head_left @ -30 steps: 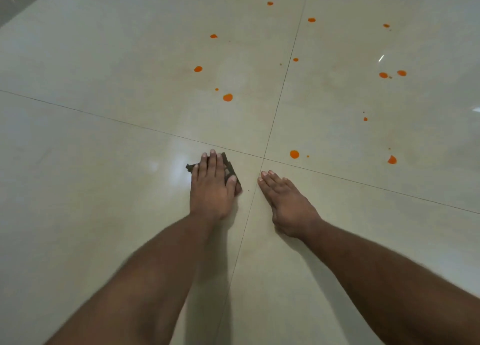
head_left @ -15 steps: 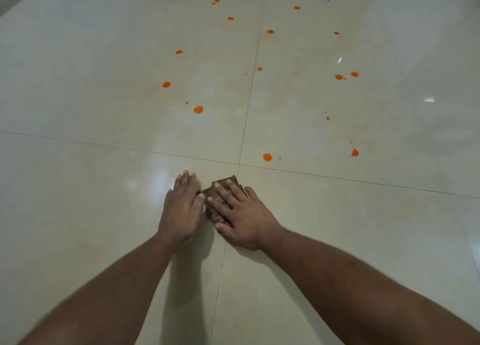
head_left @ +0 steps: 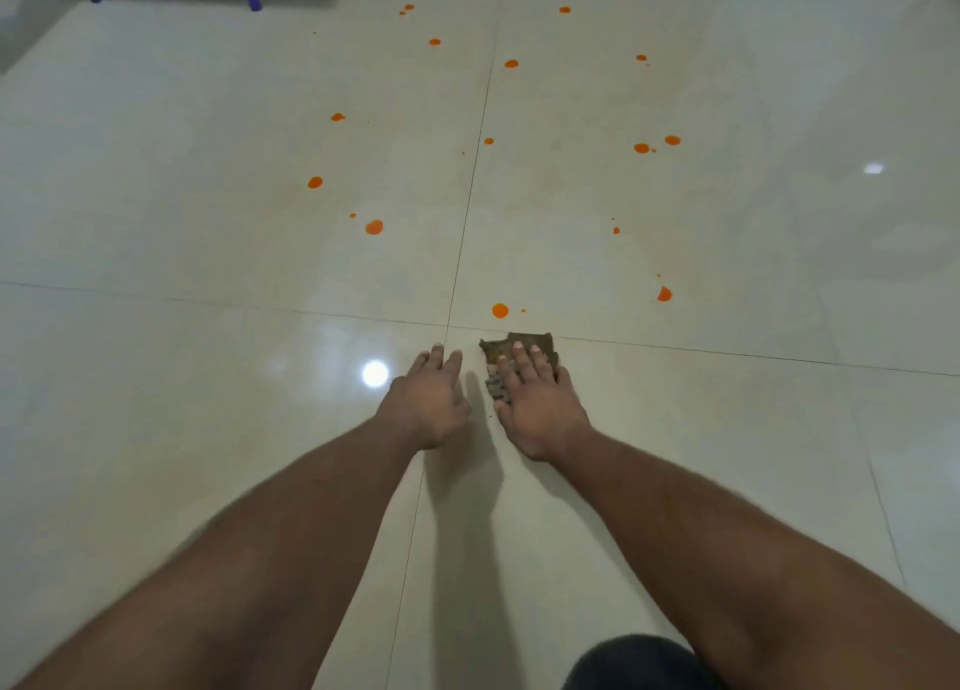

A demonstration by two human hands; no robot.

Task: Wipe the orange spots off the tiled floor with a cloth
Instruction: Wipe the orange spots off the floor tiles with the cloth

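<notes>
Head view: the right hand (head_left: 540, 403) lies flat on the cloth (head_left: 519, 349), fingers straight and slightly spread, pressing it to the floor (head_left: 208, 429). The cloth is a dark folded pad, lying on the near right tile with its far edge at the cross grout line; its far edge and left side show beyond the fingertips. Its long axis appears to run away from the person, though the hand covers much of it. The left hand (head_left: 428, 403) rests bare on the floor just beside the cloth, apart from it, fingers extended and close together, holding nothing.

The nearest spot (head_left: 500, 310) lies just beyond the cloth's far edge, straight ahead of the right fingertips and a shade to their left, on the far side of the grout line. The right hand is the nearer one to it. Judgement: a short forward push of the cloth would cover this spot.

Further spots remain well ahead: one at far right (head_left: 664, 293), a larger one at left (head_left: 374, 227), a pair (head_left: 642, 148) beyond, and others scattered toward the wall. Judgement: the task is at an early stage, with most spots untouched.

A dark rounded shape at the bottom edge (head_left: 639, 663) cannot be identified.
</notes>
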